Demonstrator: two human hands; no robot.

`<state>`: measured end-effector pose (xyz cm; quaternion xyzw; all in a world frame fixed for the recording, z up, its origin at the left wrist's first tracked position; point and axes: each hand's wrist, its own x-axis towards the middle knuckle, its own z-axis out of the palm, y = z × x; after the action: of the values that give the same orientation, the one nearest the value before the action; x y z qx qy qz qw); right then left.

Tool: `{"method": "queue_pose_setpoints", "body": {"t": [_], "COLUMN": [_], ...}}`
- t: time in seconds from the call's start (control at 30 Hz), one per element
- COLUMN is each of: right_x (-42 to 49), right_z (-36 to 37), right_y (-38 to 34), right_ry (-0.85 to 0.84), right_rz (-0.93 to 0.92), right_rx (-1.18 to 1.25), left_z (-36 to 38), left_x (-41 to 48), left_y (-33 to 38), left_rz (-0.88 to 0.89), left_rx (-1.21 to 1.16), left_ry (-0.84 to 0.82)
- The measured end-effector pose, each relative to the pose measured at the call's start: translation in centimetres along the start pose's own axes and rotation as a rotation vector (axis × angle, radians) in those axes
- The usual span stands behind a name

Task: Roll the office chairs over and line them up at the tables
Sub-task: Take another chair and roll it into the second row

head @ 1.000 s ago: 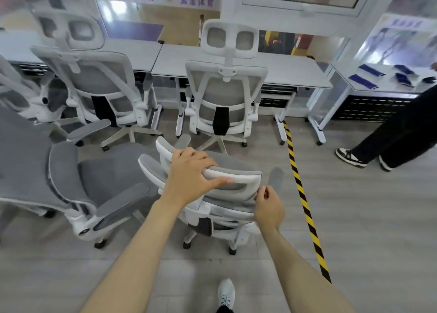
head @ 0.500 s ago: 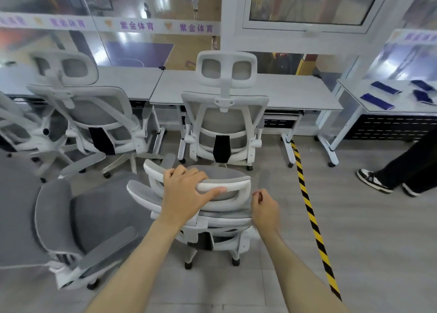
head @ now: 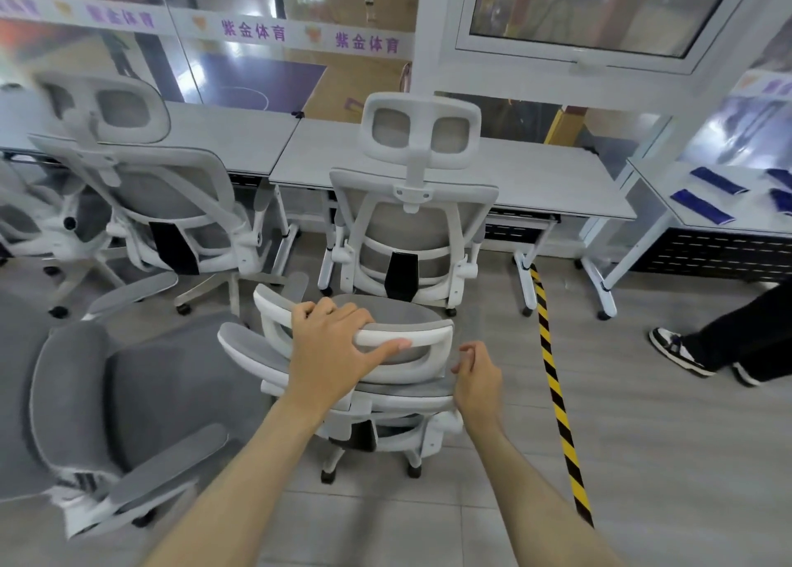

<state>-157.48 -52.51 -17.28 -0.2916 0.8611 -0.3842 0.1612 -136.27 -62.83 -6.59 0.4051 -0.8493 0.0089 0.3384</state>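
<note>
My left hand [head: 332,352] grips the white headrest frame of a white-and-grey office chair [head: 422,337] directly in front of me, seen from behind and above. Beside the right edge of that chair's back, my right hand [head: 475,373] hovers with loosely curled fingers and holds nothing I can see. Just beyond it, a second chair [head: 411,223] stands tucked at the middle grey table [head: 548,180]. A third chair [head: 163,206] stands at the left table [head: 231,137], turned slightly.
A grey-seated chair [head: 141,395] crowds in close on my left. Yellow-black tape [head: 557,395] runs along the floor on the right. Another person's leg and shoe [head: 677,350] stand farther right. The right-hand table [head: 660,217] carries blue pads [head: 696,206].
The chair in my left hand has rolled forward toward the table and the tucked chair. My right hand has loosened from the edge of the chair back. The other person's leg has shifted right.
</note>
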Motion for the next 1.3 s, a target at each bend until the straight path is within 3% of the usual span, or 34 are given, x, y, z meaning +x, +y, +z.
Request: {"method": "queue_pose_setpoints", "body": {"t": [0.57,0.97,1.3], "right_x": [-5.0,-1.1,0.7], "right_z": [-3.1,-5.2,-5.7], "right_y": [2.4,4.8,4.7], "right_ry": [-0.024,0.056,0.070], "right_rz": [-0.002,0.098,0.030], "right_rx": [-0.030,-0.027,0.035], "left_z": [-2.8,-0.2,0.7], "left_x": [-4.3,-2.3,-2.3], "left_y": [3.6,7.2,7.9], "left_rz": [-0.005,0.018,0.025], "left_rx": [0.003,-0.023,-0.010], "left_ry": [-0.064,-0.059,0.016]}}
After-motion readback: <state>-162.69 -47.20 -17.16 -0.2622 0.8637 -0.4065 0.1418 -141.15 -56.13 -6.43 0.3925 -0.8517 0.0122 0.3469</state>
